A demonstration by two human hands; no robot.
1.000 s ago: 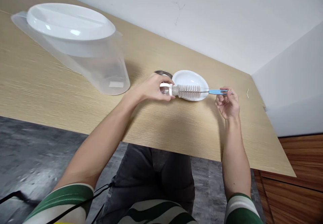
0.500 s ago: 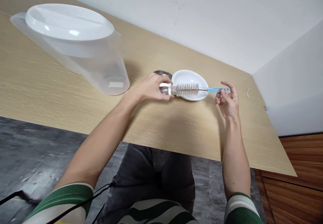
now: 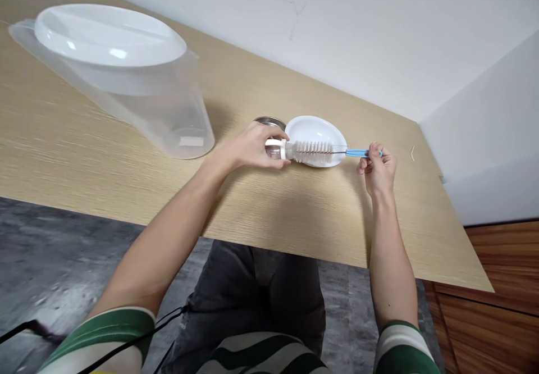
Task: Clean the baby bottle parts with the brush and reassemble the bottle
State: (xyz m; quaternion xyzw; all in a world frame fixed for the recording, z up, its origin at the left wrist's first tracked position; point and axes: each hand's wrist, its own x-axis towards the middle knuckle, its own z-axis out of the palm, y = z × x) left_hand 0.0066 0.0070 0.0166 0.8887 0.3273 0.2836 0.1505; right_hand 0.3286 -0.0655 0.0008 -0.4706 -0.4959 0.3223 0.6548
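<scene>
My left hand [image 3: 255, 148] is wrapped round a small clear bottle [image 3: 274, 152] with a white collar, lying sideways with its mouth to the right. A brush with white bristles [image 3: 315, 150] has its tip at the bottle's mouth. My right hand [image 3: 378, 166] pinches the end of the brush's blue handle [image 3: 357, 153]. Behind the bristles stands a white oval bowl [image 3: 322, 130]. The rim of a round metal dish [image 3: 270, 121] shows behind my left hand, which hides part of it.
A large translucent pitcher [image 3: 168, 115] with a white lid [image 3: 112, 37] stands on the wooden table [image 3: 269, 205] at the left. A small bent white piece [image 3: 413, 153] lies at the right. A wall rises behind the table.
The fingers of my right hand have closed on the end of the blue handle; before, they were more spread. My left hand still holds the bottle.
</scene>
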